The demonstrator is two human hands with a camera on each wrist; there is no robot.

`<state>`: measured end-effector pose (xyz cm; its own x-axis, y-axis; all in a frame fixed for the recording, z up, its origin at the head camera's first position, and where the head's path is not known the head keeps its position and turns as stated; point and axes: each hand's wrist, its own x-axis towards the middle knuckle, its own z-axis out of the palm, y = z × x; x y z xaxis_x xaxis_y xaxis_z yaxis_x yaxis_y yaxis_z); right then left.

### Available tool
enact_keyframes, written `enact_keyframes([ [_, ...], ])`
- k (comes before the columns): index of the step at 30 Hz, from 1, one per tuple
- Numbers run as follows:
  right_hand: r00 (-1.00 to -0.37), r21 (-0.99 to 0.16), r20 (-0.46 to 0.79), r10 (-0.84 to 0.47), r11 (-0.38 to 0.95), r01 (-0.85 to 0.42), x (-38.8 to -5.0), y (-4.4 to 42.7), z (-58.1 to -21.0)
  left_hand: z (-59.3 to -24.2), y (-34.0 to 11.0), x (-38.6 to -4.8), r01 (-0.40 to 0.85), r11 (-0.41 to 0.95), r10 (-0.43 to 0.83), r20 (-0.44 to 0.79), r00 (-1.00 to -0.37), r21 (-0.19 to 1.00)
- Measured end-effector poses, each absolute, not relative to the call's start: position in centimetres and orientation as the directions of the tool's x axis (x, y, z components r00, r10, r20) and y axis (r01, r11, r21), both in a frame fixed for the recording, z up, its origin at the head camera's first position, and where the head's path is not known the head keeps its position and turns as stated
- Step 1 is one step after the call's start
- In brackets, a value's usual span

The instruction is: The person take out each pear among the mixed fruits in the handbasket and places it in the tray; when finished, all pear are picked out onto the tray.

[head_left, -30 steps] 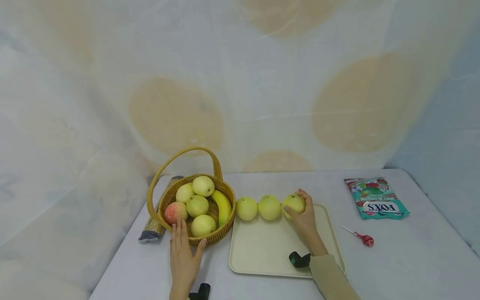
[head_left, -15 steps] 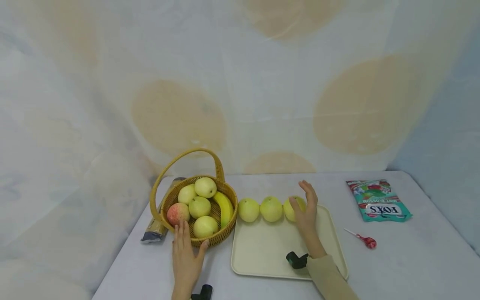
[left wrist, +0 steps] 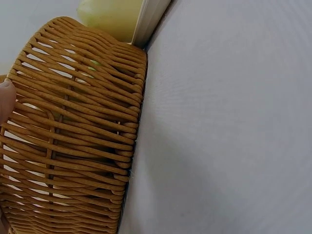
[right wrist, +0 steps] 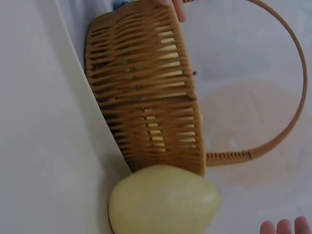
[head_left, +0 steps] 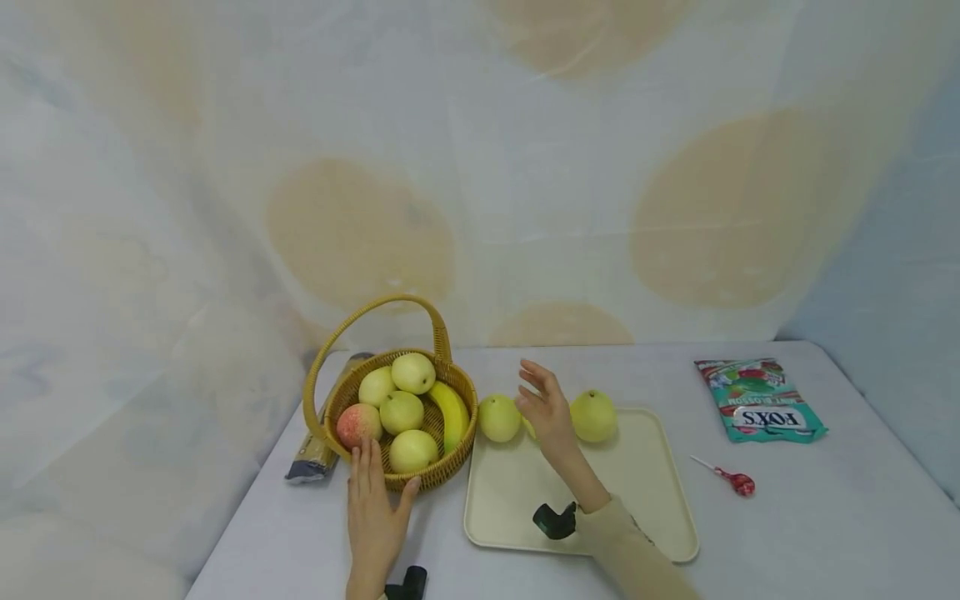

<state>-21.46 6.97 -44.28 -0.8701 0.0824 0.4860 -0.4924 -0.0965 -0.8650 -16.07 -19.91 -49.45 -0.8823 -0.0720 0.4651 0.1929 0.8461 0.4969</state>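
Note:
In the head view my left hand (head_left: 375, 521) lies with straight fingers against the front rim of the wicker basket (head_left: 442, 477), close to a pinkish peach (head_left: 359, 425). The basket also holds several yellow-green fruits and a banana (head_left: 452, 417). My right hand (head_left: 551, 421) hovers with relaxed, empty fingers over the back of a cream tray (head_left: 525, 500), partly hiding the middle of three yellow-green fruits. The left fruit (head_left: 498, 418) and right fruit (head_left: 594, 416) flank it. The right wrist view shows fingertips (right wrist: 284, 227) apart from the near fruit (right wrist: 163, 201).
A teal FOX'S candy bag (head_left: 765, 404) lies at the back right of the table, with a red lollipop (head_left: 738, 482) in front of it. A brown-gold package (head_left: 311, 461) lies partly behind the basket on the left. Patterned cloth hangs behind the table.
My right hand let go of the right-hand fruit on the tray and moved left, over the middle one. The left hand stays at the basket rim. The head view shifted slightly.

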Motion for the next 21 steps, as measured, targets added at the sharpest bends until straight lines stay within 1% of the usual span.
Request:
enact_keyframes([
  [4, -0.875, -0.869, 0.485, -0.004, -0.116, -0.481, -21.5, 4.9, -44.5, -49.5, -20.0, -16.1, 0.193, 0.848, -0.065, 0.459, -0.886, 0.493],
  [8, -0.894, -0.891, 0.44, -0.077, -0.163, -0.424, -21.5, 3.2, -44.9, -49.6, -19.9, -16.1, 0.189, 0.849, -0.069, 0.46, -0.885, 0.493],
  [13, -0.904, -0.92, 0.391, -0.172, -0.112, -0.376, -21.6, 1.4, -45.3, -49.7, -19.9, -16.1, 0.188, 0.852, -0.073, 0.467, -0.881, 0.488],
  [21, -0.881, -0.916, 0.398, -0.256, -0.062, -0.395, -21.9, -0.6, -44.6, -49.8, -20.0, -16.1, 0.187, 0.856, -0.077, 0.478, -0.875, 0.482],
])
